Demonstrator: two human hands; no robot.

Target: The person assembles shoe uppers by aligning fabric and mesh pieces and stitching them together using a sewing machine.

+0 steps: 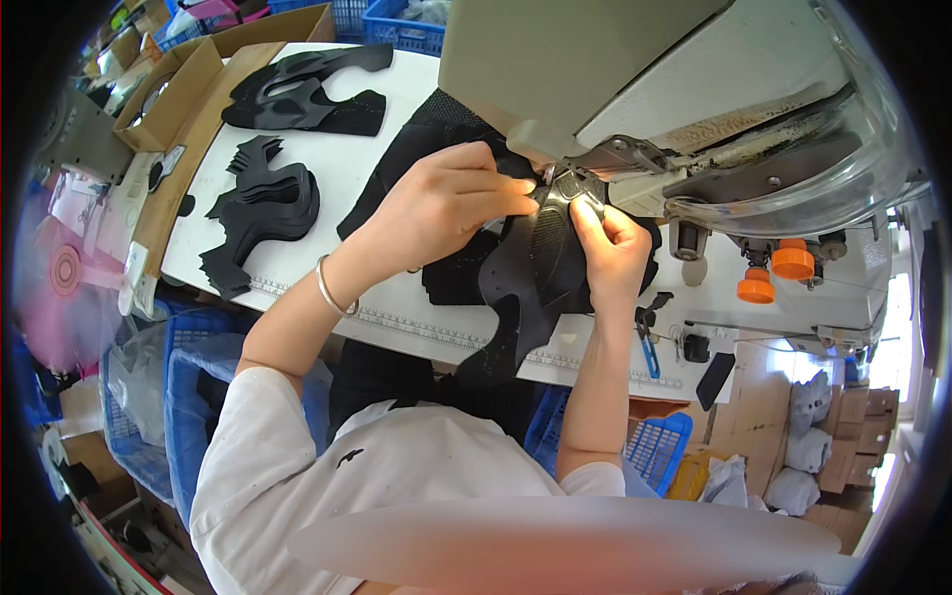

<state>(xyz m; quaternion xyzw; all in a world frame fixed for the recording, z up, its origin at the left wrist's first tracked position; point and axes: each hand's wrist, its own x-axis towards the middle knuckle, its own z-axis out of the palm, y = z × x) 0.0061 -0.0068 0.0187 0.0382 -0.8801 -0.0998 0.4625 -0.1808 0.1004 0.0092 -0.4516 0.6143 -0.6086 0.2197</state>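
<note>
Under the lit needle area of a sewing machine (540,74) lies a black shoe-upper piece (511,273), partly smooth and partly textured, its long curved tail hanging over the table's front edge. My left hand (441,203) pinches its upper left side, with the fingertips close to the presser foot. On the other side of the foot, my right hand (615,253) holds the piece between thumb and bent fingers. More black material (436,124) spreads beneath and behind my hands. The needle tip and the exact seam are too small to make out.
Cut black pieces (263,208) are stacked on the white table (188,243) at left, with more black pieces (307,94) behind. Blue-handled snips (651,355) and a flat black object (715,381) lie at right. Orange knobs (792,258) hang nearby. Blue baskets (139,426) stand below left.
</note>
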